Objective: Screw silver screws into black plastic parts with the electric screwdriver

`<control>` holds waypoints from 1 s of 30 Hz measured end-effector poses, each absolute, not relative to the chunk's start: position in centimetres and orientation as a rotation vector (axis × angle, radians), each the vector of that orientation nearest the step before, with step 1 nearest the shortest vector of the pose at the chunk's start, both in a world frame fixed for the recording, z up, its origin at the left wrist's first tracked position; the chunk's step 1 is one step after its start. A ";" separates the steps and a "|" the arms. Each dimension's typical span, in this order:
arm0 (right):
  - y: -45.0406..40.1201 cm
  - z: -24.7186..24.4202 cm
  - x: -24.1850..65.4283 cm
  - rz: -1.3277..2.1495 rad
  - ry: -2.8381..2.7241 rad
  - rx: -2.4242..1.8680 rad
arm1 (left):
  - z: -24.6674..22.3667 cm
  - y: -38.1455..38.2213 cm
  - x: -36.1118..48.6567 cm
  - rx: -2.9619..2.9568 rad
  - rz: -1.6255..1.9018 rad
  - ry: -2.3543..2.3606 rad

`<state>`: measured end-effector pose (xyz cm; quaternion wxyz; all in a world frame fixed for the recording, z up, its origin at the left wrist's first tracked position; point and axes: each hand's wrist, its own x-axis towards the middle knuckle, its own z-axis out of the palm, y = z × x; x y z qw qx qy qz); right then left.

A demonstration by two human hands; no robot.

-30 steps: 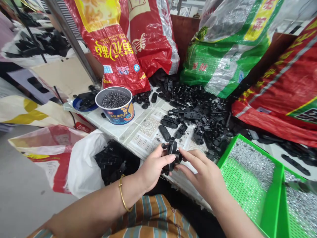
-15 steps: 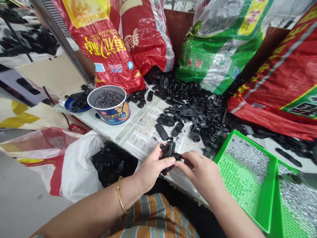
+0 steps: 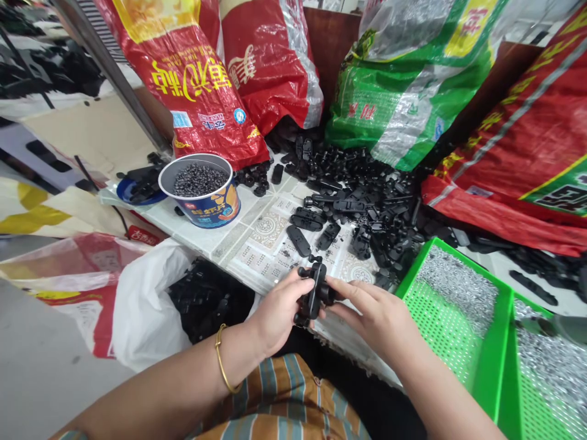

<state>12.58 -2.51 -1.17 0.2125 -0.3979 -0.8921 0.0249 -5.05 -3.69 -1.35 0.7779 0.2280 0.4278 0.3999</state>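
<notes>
Just over the table's front edge, my left hand (image 3: 282, 308) is closed around a black plastic assembly (image 3: 314, 290) with a long rounded plate and small knobs sticking out on its left side. My right hand (image 3: 367, 305) grips a short round black knob (image 3: 326, 294) on the right side of the same assembly, between thumb and fingers. Some of the fingertips are hidden behind the parts. Beyond the hands lie loose flat black parts (image 3: 299, 241) and a larger heap of black plastic parts (image 3: 362, 201).
Green perforated trays (image 3: 488, 391) of small shiny metal pieces stand at right. A tub (image 3: 213, 211) of small dark pieces sits at left beside a blue dish (image 3: 158, 198). Filled sacks (image 3: 403, 104) line the back. Below left hangs an open white bag (image 3: 147, 305) of black parts.
My left thumb has shifted up onto the plate, and the assembly is turned so more of its plate shows. My right fingers have stretched farther over the round knob.
</notes>
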 end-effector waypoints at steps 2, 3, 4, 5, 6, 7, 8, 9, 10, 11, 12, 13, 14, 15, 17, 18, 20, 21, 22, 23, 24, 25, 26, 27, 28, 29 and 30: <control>-2.6 -1.4 12.4 0.017 -2.432 -1.124 | -1.6 -3.9 -5.0 0.541 0.882 0.945; -2.7 -1.5 12.3 -0.007 -2.413 -1.132 | -1.7 -4.0 -4.9 0.573 0.894 0.952; -2.7 -1.5 12.2 -0.028 -2.395 -1.137 | -1.9 -4.0 -4.9 0.609 0.904 0.955; -2.8 -1.6 12.2 -0.043 -2.378 -1.139 | -2.0 -4.1 -4.9 0.646 0.913 0.954; -2.9 -1.7 12.2 -0.048 -2.361 -1.143 | -2.0 -4.1 -4.9 0.680 0.922 0.951; -3.0 -1.7 12.2 -0.046 -2.342 -1.151 | -2.0 -4.2 -4.8 0.711 0.928 0.950; -3.1 -1.8 12.1 -0.032 -2.319 -1.168 | -2.0 -4.2 -4.8 0.739 0.936 0.954; -3.2 -1.8 12.0 -0.004 -2.294 -1.195 | -1.9 -4.1 -4.8 0.767 0.946 0.961; -3.3 -1.8 11.9 0.039 -2.264 -1.229 | -1.8 -4.1 -4.7 0.792 0.958 0.969; -3.4 -1.8 11.8 0.094 -2.225 -1.268 | -1.8 -4.1 -4.7 0.815 0.964 0.977; -3.4 -1.8 11.7 0.168 -2.183 -1.312 | -1.7 -4.1 -4.7 0.833 0.963 0.986; -3.5 -1.7 11.5 0.260 -2.137 -1.360 | -1.8 -4.1 -4.6 0.847 0.958 0.993; -3.6 -1.7 11.4 0.358 -2.089 -1.409 | -1.8 -4.1 -4.6 0.859 0.953 1.001; -3.6 -1.7 11.3 0.452 -2.044 -1.454 | -1.9 -4.1 -4.6 0.873 0.952 1.009; -3.7 -1.6 11.1 0.592 -1.978 -1.529 | -2.1 -4.3 -4.6 0.904 0.967 1.021; -3.8 -1.5 11.1 0.632 -1.963 -1.554 | -2.2 -4.3 -4.6 0.917 0.978 1.022; -3.9 -1.4 11.0 0.665 -1.942 -1.591 | -2.3 -4.3 -4.6 0.917 0.984 1.005; -3.9 -1.4 11.0 0.681 -1.930 -1.611 | -2.3 -4.3 -4.6 0.905 0.985 0.988; -3.9 -1.3 10.9 0.698 -1.913 -1.631 | -2.3 -4.3 -4.5 0.881 0.986 0.962; -3.9 -1.3 10.9 0.709 -1.898 -1.651 | -2.4 -4.2 -4.5 0.844 0.986 0.928; -3.9 -1.2 10.9 0.703 -1.888 -1.665 | -2.4 -4.2 -4.5 0.792 0.983 0.891; -3.8 -1.1 10.8 0.685 -1.891 -1.675 | -2.5 -4.1 -4.5 0.728 0.973 0.856; -3.8 -1.0 10.9 0.654 -1.911 -1.678 | -2.5 -4.0 -4.4 0.655 0.958 0.828; -3.8 -1.0 10.9 0.612 -1.941 -1.674 | -2.6 -4.0 -4.4 0.581 0.939 0.809; -3.7 -1.0 10.9 0.564 -1.970 -1.666 | -2.6 -3.9 -4.3 0.513 0.923 0.799; -3.7 -0.9 11.0 0.525 -1.995 -1.652 | -2.6 -3.8 -4.2 0.457 0.912 0.794; -3.7 -1.0 11.0 0.491 -2.012 -1.631 | -2.6 -3.8 -4.2 0.413 0.902 0.789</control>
